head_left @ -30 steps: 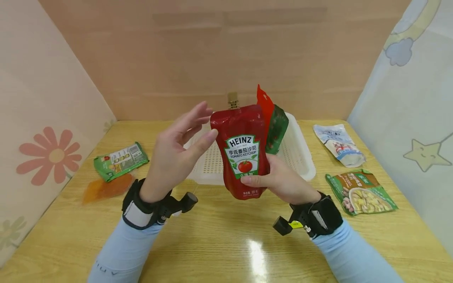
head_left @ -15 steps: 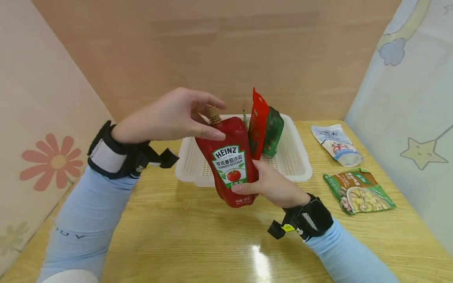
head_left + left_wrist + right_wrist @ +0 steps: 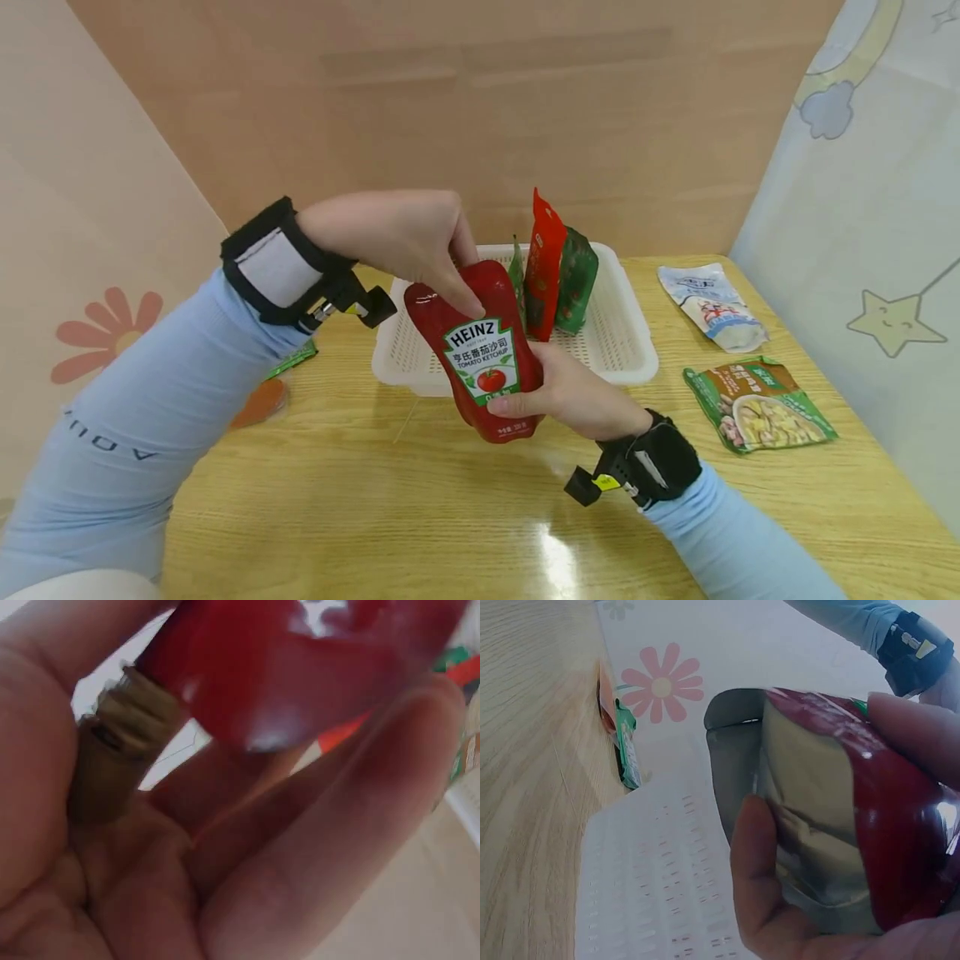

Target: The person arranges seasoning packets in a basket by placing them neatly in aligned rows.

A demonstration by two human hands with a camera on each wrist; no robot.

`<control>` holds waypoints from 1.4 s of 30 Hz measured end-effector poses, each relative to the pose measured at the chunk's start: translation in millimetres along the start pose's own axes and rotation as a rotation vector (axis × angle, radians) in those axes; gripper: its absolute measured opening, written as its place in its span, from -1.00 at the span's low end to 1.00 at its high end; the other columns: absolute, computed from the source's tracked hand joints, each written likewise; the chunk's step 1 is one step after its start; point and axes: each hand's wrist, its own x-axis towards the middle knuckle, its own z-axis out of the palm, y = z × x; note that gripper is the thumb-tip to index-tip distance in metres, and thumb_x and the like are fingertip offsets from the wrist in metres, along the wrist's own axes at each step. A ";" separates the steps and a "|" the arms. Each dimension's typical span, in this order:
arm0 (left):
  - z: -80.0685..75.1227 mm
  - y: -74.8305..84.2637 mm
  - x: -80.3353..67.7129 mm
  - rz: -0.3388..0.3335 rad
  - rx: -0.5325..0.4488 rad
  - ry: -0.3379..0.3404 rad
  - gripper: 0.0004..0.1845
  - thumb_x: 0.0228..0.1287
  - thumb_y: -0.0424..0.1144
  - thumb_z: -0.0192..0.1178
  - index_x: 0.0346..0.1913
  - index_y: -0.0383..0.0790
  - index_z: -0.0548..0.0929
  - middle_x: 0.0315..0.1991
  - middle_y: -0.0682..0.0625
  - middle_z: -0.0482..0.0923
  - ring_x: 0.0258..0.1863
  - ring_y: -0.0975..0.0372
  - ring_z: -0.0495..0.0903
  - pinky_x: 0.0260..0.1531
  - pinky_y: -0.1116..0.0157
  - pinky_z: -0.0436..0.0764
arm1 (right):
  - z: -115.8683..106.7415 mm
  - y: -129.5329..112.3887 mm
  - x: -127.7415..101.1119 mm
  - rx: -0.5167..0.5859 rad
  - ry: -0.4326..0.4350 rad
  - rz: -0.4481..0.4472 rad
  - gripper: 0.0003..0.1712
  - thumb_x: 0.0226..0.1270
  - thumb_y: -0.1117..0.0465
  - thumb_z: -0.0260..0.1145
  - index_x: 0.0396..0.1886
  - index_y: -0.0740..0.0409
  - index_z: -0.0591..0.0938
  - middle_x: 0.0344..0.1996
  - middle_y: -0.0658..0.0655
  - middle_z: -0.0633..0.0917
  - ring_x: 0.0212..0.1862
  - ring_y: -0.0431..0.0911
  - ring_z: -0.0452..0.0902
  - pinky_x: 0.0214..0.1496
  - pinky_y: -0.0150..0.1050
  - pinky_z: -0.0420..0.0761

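Note:
A red ketchup pouch (image 3: 491,367) hangs tilted in front of a white perforated basket (image 3: 637,362), its printed label facing me. My left hand (image 3: 420,237) grips its top from above, thumb on the front. In the left wrist view, the gold cap (image 3: 112,765) lies against the palm and the fingers reach behind the pouch. My right hand (image 3: 573,392) holds the lower right side, thumb across the front. Seen from the right wrist, the folded silvery base (image 3: 810,802) faces the camera and a finger presses on it.
Inside the basket stand a red packet (image 3: 545,267), a dark green packet (image 3: 577,279) and a thin green one (image 3: 516,271). To the right lie a blue-and-white pouch (image 3: 716,308) and a green-brown packet (image 3: 761,404). An orange packet (image 3: 262,404) and a green packet (image 3: 300,357) lie partly behind the left arm.
My left hand has come from beside the pouch over its top and taken hold there. The pouch has shifted left, slightly lower, and tilted left, with my right hand still holding it.

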 end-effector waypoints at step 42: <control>-11.0 -81.7 19.4 0.281 0.609 0.487 -0.90 -0.08 -0.28 0.42 -0.41 -0.07 0.76 -0.42 0.09 0.59 -0.40 0.23 0.54 -0.37 0.22 0.55 | -107.6 -27.8 -39.4 -0.642 0.757 -0.050 -0.59 0.33 0.02 0.15 0.11 0.08 0.55 -0.01 0.08 0.60 0.03 -0.10 0.49 0.02 -0.30 0.50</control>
